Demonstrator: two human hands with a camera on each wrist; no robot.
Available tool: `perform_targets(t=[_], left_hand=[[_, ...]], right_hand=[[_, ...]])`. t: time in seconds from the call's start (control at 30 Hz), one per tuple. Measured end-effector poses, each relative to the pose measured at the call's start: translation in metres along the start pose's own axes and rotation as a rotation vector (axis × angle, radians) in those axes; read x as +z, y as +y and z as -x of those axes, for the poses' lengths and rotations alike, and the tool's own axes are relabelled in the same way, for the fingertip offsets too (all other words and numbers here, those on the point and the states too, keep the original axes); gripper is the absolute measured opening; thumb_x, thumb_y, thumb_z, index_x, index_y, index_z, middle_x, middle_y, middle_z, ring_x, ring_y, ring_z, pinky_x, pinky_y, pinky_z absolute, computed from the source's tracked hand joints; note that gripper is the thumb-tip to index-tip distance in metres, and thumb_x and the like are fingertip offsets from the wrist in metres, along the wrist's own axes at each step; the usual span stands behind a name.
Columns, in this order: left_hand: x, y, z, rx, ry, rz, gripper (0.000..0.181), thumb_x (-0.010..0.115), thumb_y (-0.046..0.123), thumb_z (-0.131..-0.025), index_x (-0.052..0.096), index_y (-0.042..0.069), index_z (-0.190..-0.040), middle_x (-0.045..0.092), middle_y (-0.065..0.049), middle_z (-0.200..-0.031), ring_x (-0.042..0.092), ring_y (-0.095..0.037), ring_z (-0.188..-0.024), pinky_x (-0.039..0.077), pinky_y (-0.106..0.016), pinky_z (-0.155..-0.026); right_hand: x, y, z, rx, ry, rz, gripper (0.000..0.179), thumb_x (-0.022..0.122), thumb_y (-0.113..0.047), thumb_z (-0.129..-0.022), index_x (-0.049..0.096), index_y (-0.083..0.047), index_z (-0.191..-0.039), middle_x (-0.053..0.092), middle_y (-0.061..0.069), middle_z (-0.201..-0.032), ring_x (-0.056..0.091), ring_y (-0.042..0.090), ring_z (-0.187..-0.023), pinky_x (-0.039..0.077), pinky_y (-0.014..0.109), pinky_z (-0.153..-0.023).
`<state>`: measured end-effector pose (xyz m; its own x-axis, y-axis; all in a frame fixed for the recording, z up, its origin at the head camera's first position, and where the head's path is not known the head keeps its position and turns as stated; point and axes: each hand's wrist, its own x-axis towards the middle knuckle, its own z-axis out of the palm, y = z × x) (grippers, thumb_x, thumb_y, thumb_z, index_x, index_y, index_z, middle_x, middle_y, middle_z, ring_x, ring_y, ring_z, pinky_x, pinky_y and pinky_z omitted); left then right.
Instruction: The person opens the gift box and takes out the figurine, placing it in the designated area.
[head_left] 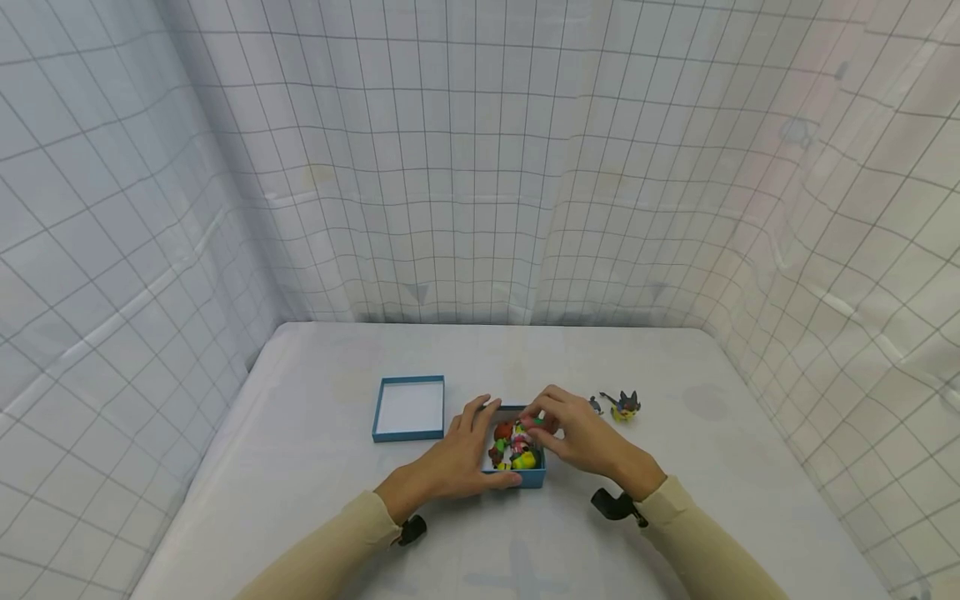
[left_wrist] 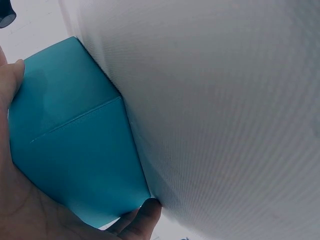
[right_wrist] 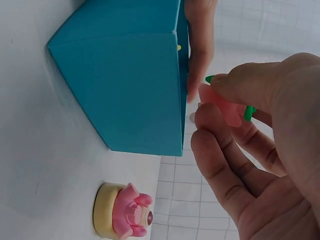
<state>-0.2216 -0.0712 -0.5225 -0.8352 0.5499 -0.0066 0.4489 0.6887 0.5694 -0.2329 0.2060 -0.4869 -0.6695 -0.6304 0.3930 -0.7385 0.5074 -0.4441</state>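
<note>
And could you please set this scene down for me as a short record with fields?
Left hand: the left hand grips the open blue box
Right hand: the right hand pinches a pink figure with green parts just above the box opening
In the box: several colorful figures
Left of the box: shallow blue lid, white inside facing up
Right of the box: small dark figure, dark-and-yellow figure
Surface: white table
Backdrop: white gridded curtain

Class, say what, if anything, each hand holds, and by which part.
Right hand: a pink-and-green toy, pinched by its pink part. Left hand: the blue box, held by its outer walls.
</note>
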Motion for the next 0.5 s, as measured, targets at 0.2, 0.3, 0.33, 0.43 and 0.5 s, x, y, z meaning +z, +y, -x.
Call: perform_targets(t=[0.2,0.3,0.33,0.43,0.5], left_hand=[[0.0004,-0.0002,-0.0003,0.005,0.006,-0.006,0.128,0.084,0.073,-0.098,0.019,0.009,-0.186,0.017,-0.02,-0.193,0.039,-0.054,-0.169,0.056,-0.071,-0.123],[0.0001,-0.0003,-0.0003,0.002,0.006,-0.003,0.128,0.084,0.073,-0.097,0.019,0.009,-0.186,0.017,-0.02,-0.193,0.039,-0.053,-0.17,0.056,-0.071,-0.123],[-0.0002,-0.0001,-0.0001,0.0,0.004,-0.001,0.128,0.084,0.074,-0.097,0.019,0.01,-0.187,0.017,-0.019,-0.194,0.038,-0.053,-0.17,0.055,-0.071,-0.123],[-0.0007,0.0003,0.0004,-0.008,-0.004,0.006,0.127,0.083,0.074,-0.097,0.018,0.012,-0.187,0.016,-0.018,-0.194,0.038,-0.052,-0.171,0.055,-0.071,-0.124],[-0.0007,0.0006,0.0009,-0.011,-0.004,0.008,0.128,0.084,0.074,-0.097,0.019,0.011,-0.187,0.016,-0.018,-0.194,0.038,-0.051,-0.171,0.055,-0.071,-0.124]], right_hand=[[-0.0044,0.0007,0.0009,0.012,0.018,-0.023,0.02,0.085,-0.005,-0.106,0.082,-0.007,-0.126,0.076,0.006,-0.121,0.082,0.016,-0.093,0.07,0.027,-0.083],[-0.0065,0.0015,0.002,0.026,0.021,-0.018,0.021,0.085,-0.004,-0.106,0.081,-0.009,-0.126,0.078,0.005,-0.121,0.083,0.016,-0.094,0.07,0.028,-0.085],[-0.007,0.0019,0.0025,0.027,0.022,-0.017,0.021,0.085,-0.004,-0.106,0.081,-0.009,-0.126,0.078,0.005,-0.121,0.083,0.016,-0.095,0.071,0.029,-0.085],[-0.0087,0.0035,0.0045,0.025,0.031,-0.015,0.023,0.086,-0.001,-0.104,0.08,-0.009,-0.125,0.079,0.005,-0.12,0.084,0.017,-0.097,0.071,0.029,-0.087],[-0.0101,0.0041,0.0059,0.026,0.039,-0.015,0.024,0.087,-0.001,-0.104,0.08,-0.009,-0.125,0.08,0.005,-0.12,0.085,0.018,-0.098,0.071,0.03,-0.088]])
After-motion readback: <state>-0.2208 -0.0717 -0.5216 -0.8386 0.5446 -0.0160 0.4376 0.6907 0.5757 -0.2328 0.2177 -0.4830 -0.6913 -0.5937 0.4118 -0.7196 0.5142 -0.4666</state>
